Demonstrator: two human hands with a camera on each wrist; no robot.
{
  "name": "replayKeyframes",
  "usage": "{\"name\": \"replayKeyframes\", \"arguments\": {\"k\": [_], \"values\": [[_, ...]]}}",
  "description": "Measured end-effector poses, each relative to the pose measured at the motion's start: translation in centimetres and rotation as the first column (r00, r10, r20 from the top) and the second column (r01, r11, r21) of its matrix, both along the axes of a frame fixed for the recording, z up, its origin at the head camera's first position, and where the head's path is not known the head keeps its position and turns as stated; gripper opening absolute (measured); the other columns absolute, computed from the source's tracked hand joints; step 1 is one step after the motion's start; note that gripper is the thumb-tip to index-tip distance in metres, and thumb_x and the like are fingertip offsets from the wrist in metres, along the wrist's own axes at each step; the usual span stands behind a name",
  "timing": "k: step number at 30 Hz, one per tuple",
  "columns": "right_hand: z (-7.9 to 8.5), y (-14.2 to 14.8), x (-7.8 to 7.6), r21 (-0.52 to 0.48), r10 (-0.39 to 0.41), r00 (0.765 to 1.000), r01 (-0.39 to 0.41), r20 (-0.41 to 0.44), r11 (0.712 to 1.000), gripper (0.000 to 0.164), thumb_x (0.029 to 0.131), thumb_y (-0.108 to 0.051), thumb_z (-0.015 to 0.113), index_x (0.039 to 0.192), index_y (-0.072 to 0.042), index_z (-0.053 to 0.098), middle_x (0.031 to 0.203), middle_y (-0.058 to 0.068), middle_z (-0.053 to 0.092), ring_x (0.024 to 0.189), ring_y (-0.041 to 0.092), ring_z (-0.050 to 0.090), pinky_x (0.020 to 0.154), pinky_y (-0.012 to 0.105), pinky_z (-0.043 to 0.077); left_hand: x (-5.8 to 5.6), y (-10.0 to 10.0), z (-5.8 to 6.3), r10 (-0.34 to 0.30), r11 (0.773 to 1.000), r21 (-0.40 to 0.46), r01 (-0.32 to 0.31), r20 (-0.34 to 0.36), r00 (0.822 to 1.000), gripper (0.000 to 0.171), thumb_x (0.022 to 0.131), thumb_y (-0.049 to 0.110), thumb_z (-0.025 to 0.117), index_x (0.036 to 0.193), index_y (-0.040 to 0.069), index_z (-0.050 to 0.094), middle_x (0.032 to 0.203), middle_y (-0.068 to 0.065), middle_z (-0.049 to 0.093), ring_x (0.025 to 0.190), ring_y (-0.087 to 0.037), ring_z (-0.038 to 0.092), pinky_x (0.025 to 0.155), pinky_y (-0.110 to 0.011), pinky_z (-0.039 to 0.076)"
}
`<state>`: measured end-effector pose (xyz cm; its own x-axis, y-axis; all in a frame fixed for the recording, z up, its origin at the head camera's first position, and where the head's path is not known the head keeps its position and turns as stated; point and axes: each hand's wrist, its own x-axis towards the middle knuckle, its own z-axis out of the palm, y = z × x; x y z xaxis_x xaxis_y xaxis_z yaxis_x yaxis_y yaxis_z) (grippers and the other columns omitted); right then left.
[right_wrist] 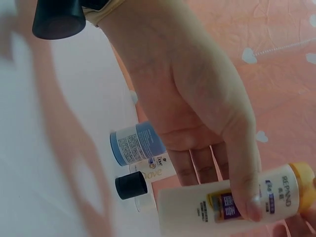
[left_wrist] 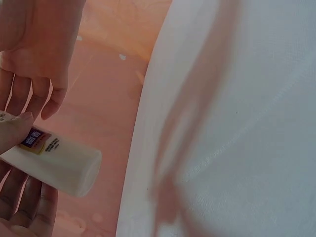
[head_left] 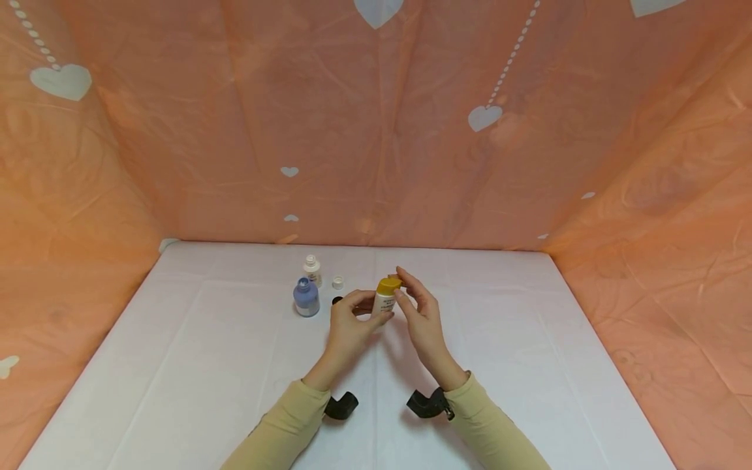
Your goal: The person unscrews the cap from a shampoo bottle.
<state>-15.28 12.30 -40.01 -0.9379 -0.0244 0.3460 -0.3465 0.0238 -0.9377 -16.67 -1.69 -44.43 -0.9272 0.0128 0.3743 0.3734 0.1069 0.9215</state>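
Note:
My left hand (head_left: 350,329) grips a white bottle (head_left: 384,304) by its body, thumb across the front label and fingers behind. The bottle is lifted off the table; "REPAND" is printed on it in the right wrist view. On its top sits a yellow flip-style cap (head_left: 388,286), which my right hand (head_left: 424,320) pinches between thumb and fingers. In the right wrist view, part of the right hand shows at the lower right edge around the cap (right_wrist: 303,182). The left wrist view catches the bottle's base (left_wrist: 79,170), while the cap is out of frame there.
Left of the hands stand an uncapped blue bottle (head_left: 306,300) and an uncapped white Dove bottle (head_left: 314,274) behind it. A white cap (head_left: 337,282) and a black cap (right_wrist: 131,185) lie beside them. White cloth (head_left: 505,339) covers the table; orange curtains (head_left: 376,143) surround it.

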Motion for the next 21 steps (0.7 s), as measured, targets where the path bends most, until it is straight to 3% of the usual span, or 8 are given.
{"name": "replayKeyframes", "arguments": {"k": [3,8,14,21], "values": [[0.0,-0.4,0.1,0.026,-0.122,0.991,0.124,-0.060,0.992,0.038,0.091,-0.002,0.063,0.126,0.006,0.053,0.120,0.025,0.058,0.116,0.031,0.049,0.102,0.051,0.031,-0.8,0.2,-1.6,0.035,0.999,0.008,-0.035,-0.026,0.999,0.034,0.071,0.009,0.085,0.102,0.004,0.072,0.092,-0.007,0.069,0.080,-0.022,0.068,0.075,-0.041,0.056],[0.1,-1.1,0.4,0.027,-0.271,0.958,0.275,-0.088,0.961,0.036,0.083,-0.005,0.075,0.112,0.007,0.058,0.111,0.027,0.059,0.106,0.034,0.053,0.094,0.050,0.036,-0.9,0.5,-1.7,0.121,0.992,-0.015,-0.122,-0.070,0.990,0.032,0.073,0.014,0.085,0.101,0.006,0.072,0.091,-0.006,0.068,0.082,-0.020,0.067,0.076,-0.034,0.056],[0.1,-1.8,0.6,0.038,-0.306,0.949,0.309,-0.074,0.950,0.040,0.079,-0.006,0.079,0.110,0.010,0.059,0.108,0.024,0.060,0.104,0.036,0.053,0.093,0.046,0.036,-0.8,0.8,-1.6,0.162,0.987,0.003,-0.162,-0.075,0.984,0.030,0.073,0.006,0.083,0.101,0.003,0.072,0.091,-0.014,0.067,0.084,-0.027,0.067,0.076,-0.030,0.056],[-0.1,-2.0,0.5,0.023,-0.301,0.950,0.304,-0.084,0.952,0.039,0.078,-0.005,0.079,0.110,0.007,0.060,0.108,0.017,0.062,0.104,0.039,0.052,0.094,0.055,0.035,-0.6,1.0,-1.7,0.137,0.991,0.003,-0.137,-0.096,0.986,0.027,0.073,0.002,0.082,0.099,0.005,0.073,0.089,-0.003,0.067,0.080,-0.016,0.066,0.073,-0.031,0.056]]}}
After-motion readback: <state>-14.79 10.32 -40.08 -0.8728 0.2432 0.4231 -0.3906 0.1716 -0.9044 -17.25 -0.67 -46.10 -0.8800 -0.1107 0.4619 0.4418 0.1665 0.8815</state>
